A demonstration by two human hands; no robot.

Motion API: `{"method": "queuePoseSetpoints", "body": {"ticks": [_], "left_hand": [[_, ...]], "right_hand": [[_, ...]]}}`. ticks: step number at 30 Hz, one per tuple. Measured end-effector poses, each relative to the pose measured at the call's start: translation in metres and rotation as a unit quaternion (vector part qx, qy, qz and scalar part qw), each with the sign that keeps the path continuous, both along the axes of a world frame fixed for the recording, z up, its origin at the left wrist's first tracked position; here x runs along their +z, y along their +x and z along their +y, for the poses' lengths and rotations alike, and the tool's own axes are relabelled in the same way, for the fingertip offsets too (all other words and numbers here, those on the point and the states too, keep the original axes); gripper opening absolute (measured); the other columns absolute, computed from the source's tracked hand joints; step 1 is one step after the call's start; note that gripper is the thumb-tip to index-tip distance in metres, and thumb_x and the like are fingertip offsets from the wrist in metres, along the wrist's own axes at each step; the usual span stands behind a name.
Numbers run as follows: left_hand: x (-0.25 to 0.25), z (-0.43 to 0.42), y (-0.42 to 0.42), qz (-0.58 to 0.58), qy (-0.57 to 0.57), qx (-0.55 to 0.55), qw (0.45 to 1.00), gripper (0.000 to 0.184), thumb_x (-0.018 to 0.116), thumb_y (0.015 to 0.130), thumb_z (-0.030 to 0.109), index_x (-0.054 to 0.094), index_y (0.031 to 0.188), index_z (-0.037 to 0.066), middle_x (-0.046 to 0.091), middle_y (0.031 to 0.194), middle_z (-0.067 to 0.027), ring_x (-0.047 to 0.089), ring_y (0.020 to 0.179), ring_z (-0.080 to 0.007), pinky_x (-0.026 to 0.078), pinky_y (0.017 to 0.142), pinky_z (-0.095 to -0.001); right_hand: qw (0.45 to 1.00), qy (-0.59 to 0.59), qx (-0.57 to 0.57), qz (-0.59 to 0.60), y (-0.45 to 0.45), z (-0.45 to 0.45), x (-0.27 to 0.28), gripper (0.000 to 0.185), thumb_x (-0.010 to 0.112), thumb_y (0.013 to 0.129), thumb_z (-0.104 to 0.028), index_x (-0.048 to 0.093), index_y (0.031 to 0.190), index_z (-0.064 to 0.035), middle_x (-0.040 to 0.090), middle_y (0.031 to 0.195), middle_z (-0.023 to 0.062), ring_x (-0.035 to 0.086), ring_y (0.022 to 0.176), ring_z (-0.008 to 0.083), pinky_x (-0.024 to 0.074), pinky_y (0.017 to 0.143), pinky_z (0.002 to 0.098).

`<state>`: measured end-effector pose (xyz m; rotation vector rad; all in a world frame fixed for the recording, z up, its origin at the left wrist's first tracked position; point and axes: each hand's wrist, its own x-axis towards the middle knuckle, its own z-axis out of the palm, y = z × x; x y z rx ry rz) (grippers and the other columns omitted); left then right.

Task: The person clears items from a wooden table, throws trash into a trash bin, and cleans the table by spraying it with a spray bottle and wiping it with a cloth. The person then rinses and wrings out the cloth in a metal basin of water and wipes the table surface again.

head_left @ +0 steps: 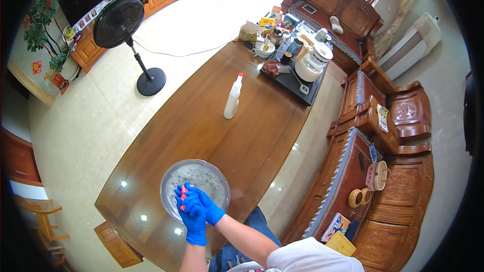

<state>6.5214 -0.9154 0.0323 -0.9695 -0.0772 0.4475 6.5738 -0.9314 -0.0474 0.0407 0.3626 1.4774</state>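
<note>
Both my hands wear blue gloves and are pressed together over a round basin (222, 174) of sudsy water. Between them they squeeze a small crumpled pink cloth (183, 194), mostly hidden by the fingers. My left hand (192, 223) comes from below, with its fingers closed around the cloth. From the right, my right hand (202, 204) wraps over it, fingers also closed. A white spray bottle (232, 103) with a red-tipped nozzle stands upright on the wooden table (201, 136), beyond the basin.
At the table's far end, a black tray (302, 93) bears a white appliance (308, 65) and other items, with clutter beside it. A standing fan (146, 78) is on the floor to the left. Wooden sofas (388, 191) line the right side; a stool (118, 244) sits near the table's left corner.
</note>
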Motion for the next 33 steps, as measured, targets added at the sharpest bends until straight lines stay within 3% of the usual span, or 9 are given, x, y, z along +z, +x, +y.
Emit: {"method": "queuePoseSetpoints", "body": {"ticks": [2, 12, 18, 21, 23, 25, 30, 32, 33], "left_hand": [[0.014, 0.004, -0.001, 0.001, -0.055, 0.011, 0.998, 0.018, 0.058, 0.087, 0.013, 0.051, 0.100, 0.003, 0.051, 0.072, 0.0003, 0.046, 0.058, -0.0076, 0.032, 0.052, -0.0230], [-0.083, 0.014, -0.053, 0.079, 0.141, -0.245, 0.956, 0.021, 0.053, 0.092, 0.032, 0.051, 0.097, 0.011, 0.039, 0.061, 0.0054, 0.029, 0.042, -0.0057, 0.022, 0.040, -0.0221], [-0.102, 0.021, -0.052, 0.169, 0.288, -0.413, 0.848, 0.027, 0.049, 0.093, 0.031, 0.047, 0.069, 0.018, 0.037, 0.053, 0.0063, 0.032, 0.041, -0.0059, 0.023, 0.036, -0.0217], [-0.100, 0.019, -0.041, 0.255, 0.336, -0.454, 0.784, 0.035, 0.046, 0.094, 0.029, 0.040, 0.061, 0.021, 0.037, 0.049, 0.0059, 0.035, 0.039, -0.0067, 0.023, 0.035, -0.0216], [-0.108, 0.018, -0.044, 0.192, 0.336, -0.420, 0.821, 0.029, 0.049, 0.091, 0.027, 0.043, 0.063, 0.023, 0.039, 0.050, 0.0056, 0.037, 0.039, -0.0066, 0.023, 0.034, -0.0215], [-0.113, 0.013, -0.039, 0.378, 0.448, -0.495, 0.642, 0.023, 0.054, 0.087, 0.025, 0.047, 0.066, 0.022, 0.039, 0.050, 0.0054, 0.036, 0.039, -0.0059, 0.023, 0.034, -0.0218], [-0.132, 0.012, -0.034, 0.433, 0.525, -0.482, 0.552, 0.014, 0.059, 0.082, 0.027, 0.059, 0.075, 0.016, 0.048, 0.056, 0.0007, 0.043, 0.042, -0.0083, 0.030, 0.037, -0.0240], [-0.153, 0.004, -0.029, 0.545, 0.682, -0.395, 0.287, 0.029, 0.057, 0.083, 0.035, 0.065, 0.086, 0.007, 0.065, 0.073, -0.0122, 0.062, 0.058, -0.0229, 0.047, 0.051, -0.0346], [-0.163, 0.005, -0.027, 0.547, 0.681, -0.394, 0.287, 0.029, 0.057, 0.083, 0.035, 0.065, 0.086, 0.007, 0.065, 0.073, -0.0122, 0.062, 0.058, -0.0229, 0.047, 0.051, -0.0346]], "right_hand": [[0.998, -0.020, 0.050, 0.011, 0.004, 0.015, -0.028, 0.048, 0.057, 0.090, -0.019, 0.041, 0.135, -0.0135, 0.060, 0.098, 0.0058, 0.060, 0.081, 0.0172, 0.0514, 0.071, 0.0299], [0.949, -0.019, 0.256, -0.184, 0.030, 0.020, -0.054, 0.054, 0.055, 0.092, -0.029, 0.037, 0.137, -0.0071, 0.050, 0.072, -0.0009, 0.048, 0.063, 0.0081, 0.0444, 0.054, 0.0236], [0.761, -0.222, 0.392, -0.467, 0.031, 0.036, -0.023, 0.036, 0.052, 0.093, -0.044, 0.053, 0.074, -0.0136, 0.042, 0.057, -0.0041, 0.035, 0.048, 0.0071, 0.0277, 0.043, 0.0234], [0.763, -0.188, 0.396, -0.474, 0.031, 0.038, -0.037, 0.038, 0.052, 0.093, -0.044, 0.050, 0.068, -0.0150, 0.040, 0.055, -0.0048, 0.033, 0.046, 0.0068, 0.0266, 0.043, 0.0237], [0.767, -0.167, 0.402, -0.470, 0.034, 0.038, -0.035, 0.039, 0.054, 0.092, -0.040, 0.046, 0.063, -0.0159, 0.039, 0.054, -0.0048, 0.033, 0.044, 0.0066, 0.0263, 0.042, 0.0245], [0.741, -0.204, 0.393, -0.506, 0.031, 0.039, -0.034, 0.036, 0.058, 0.091, -0.036, 0.049, 0.064, -0.0145, 0.041, 0.053, -0.0038, 0.035, 0.043, 0.0071, 0.0269, 0.040, 0.0255], [0.707, -0.305, 0.326, -0.549, 0.026, 0.044, -0.038, 0.032, 0.063, 0.088, -0.032, 0.054, 0.065, -0.0110, 0.046, 0.053, -0.0019, 0.038, 0.042, 0.0077, 0.0288, 0.039, 0.0260], [0.712, -0.329, 0.311, -0.537, 0.025, 0.044, -0.050, 0.031, 0.064, 0.087, -0.031, 0.056, 0.065, -0.0098, 0.048, 0.053, -0.0013, 0.040, 0.041, 0.0080, 0.0294, 0.038, 0.0257], [0.712, -0.347, 0.285, -0.539, 0.025, 0.046, -0.057, 0.032, 0.063, 0.087, -0.031, 0.056, 0.065, -0.0094, 0.048, 0.052, -0.0009, 0.040, 0.041, 0.0089, 0.0302, 0.038, 0.0265]]}}
